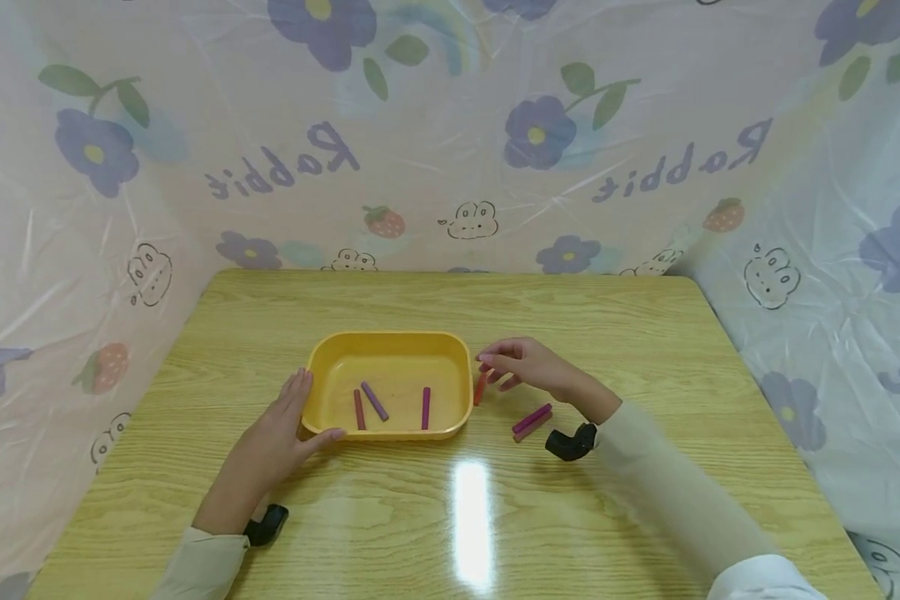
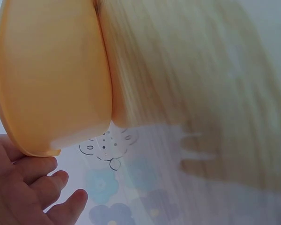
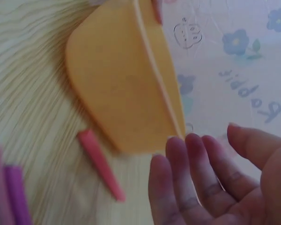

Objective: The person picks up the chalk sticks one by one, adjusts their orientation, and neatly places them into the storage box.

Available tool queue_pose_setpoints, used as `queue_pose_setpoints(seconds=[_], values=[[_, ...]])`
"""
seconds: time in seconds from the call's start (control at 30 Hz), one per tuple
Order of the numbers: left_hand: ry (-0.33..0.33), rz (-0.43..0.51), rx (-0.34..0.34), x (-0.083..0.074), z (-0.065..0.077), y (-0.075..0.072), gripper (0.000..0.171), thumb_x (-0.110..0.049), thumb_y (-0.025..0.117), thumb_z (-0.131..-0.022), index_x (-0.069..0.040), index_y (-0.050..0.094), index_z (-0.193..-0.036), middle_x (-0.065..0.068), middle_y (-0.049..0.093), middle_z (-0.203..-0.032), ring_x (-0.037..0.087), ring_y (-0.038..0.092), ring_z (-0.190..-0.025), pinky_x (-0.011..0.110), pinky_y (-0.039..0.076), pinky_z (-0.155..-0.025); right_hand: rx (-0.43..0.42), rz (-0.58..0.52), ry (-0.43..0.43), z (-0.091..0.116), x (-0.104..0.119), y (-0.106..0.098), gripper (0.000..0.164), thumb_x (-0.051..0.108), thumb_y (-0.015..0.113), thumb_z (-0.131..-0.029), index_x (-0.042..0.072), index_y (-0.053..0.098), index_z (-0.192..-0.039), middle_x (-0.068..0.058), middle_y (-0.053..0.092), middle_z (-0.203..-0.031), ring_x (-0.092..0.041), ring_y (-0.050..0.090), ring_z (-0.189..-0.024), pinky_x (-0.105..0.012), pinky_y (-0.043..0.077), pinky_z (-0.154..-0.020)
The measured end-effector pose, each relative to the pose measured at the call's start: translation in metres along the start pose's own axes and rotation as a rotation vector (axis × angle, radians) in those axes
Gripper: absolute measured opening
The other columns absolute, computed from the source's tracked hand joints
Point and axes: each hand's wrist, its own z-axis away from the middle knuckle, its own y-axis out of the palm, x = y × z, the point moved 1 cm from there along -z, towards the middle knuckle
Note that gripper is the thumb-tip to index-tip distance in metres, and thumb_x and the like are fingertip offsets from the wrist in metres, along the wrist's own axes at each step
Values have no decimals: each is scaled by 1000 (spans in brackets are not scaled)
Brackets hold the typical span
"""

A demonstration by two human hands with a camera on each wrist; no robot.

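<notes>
A yellow plastic tray [image 1: 390, 335] stands on the table, with a brownish-red stick [image 1: 359, 409], a purple stick [image 1: 375, 401] and a magenta stick [image 1: 426, 408] lying in it. My left hand [image 1: 273, 433] rests against its left end, fingers along the outer wall, thumb at the near rim. Just past the tray's right end, my right hand [image 1: 528, 367] hovers with loosely bent fingers and nothing between them. Below those fingertips a red crayon-like stick [image 3: 102, 165] lies on the wood, partly covered in the head view.
Nearer me on the right, a magenta stick [image 1: 532, 417] and a dull pink stick [image 1: 534, 427] lie side by side. The wooden table [image 1: 607, 308] meets patterned curtains [image 1: 435, 167] at its back and sides. Both wrists wear black devices [image 1: 570, 442].
</notes>
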Motion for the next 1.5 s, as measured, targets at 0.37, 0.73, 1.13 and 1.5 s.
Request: queue_pose_setpoints(seconds=[0.37,0.73,1.13,1.5], values=[[0,-4,-6,0,1,0,106,-67,54,-80,-10,-2,-150,14,2,-154,34,10,-139,59,24,-103,44,225,-10,27,-18,-18,42,28,57,-94,-1,56,-124,-19,58,-119,-33,56,-105,-47,48,-87],[-4,-11,2,0,1,-1,106,-68,53,-80,-10,-2,-150,14,1,-154,34,11,-139,59,23,-103,85,500,-59,41,-29,-20,30,25,60,-92,5,62,-114,-5,63,-107,-15,58,-98,-36,47,-86],[-3,-18,0,0,0,-2,106,-68,53,-80,-8,0,-150,17,6,-154,36,13,-138,58,25,-103,153,643,-85,48,-33,-15,18,17,69,-85,7,66,-100,0,63,-94,-11,57,-83,-29,49,-74],[-4,-21,-3,0,1,-1,106,-67,53,-80,-6,1,-150,18,7,-153,35,13,-138,58,25,-102,181,742,-149,47,-40,-14,15,15,73,-80,11,67,-94,4,62,-90,-11,57,-81,-29,49,-73]])
